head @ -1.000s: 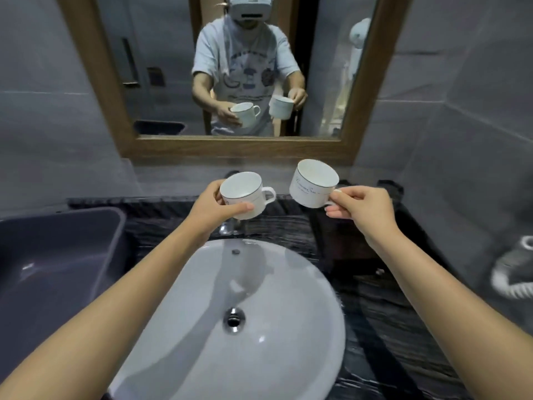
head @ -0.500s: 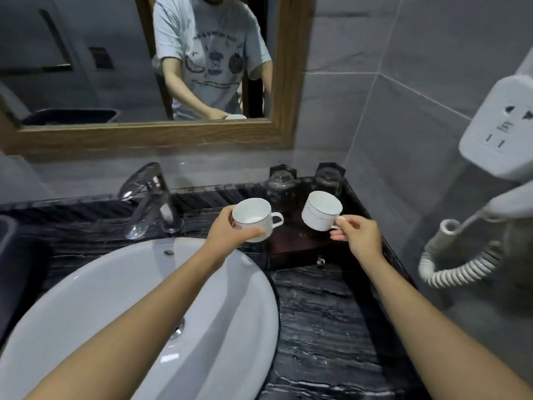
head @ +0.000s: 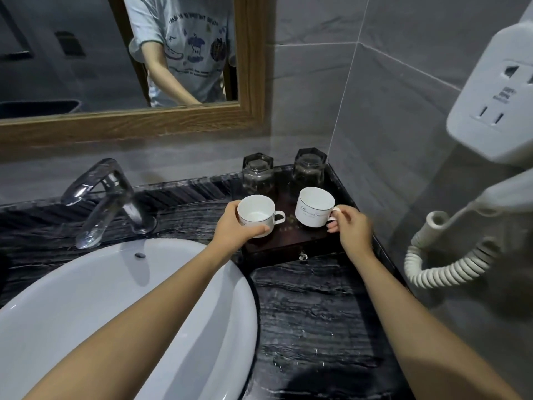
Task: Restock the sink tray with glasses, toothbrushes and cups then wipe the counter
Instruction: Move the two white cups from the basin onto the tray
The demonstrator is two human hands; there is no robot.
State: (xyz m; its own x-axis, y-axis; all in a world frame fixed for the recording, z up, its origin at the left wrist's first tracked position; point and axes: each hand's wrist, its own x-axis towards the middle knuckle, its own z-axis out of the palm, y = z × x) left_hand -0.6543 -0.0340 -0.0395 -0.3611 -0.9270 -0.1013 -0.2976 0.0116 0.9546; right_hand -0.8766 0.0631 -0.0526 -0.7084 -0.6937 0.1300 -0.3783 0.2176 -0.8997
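Observation:
A dark wooden tray [head: 277,246] sits on the black marble counter in the right back corner. Two clear glasses [head: 257,172] [head: 309,168] stand at the tray's back. My left hand [head: 235,229] grips a white cup [head: 255,215] around its body, low over the tray's left front. My right hand [head: 350,226] pinches the handle of a second white cup [head: 314,207], tilted slightly, over the tray's right side. I cannot tell whether either cup touches the tray.
A white basin [head: 124,307] fills the lower left, with a chrome tap [head: 106,197] behind it. A wall hairdryer unit [head: 496,105] with a coiled cord [head: 444,264] hangs on the right wall. A framed mirror [head: 144,116] is above the counter.
My view swung right from the basin to the tray. Both hands carried the cups forward and down, from above the basin to just over the tray in front of the glasses.

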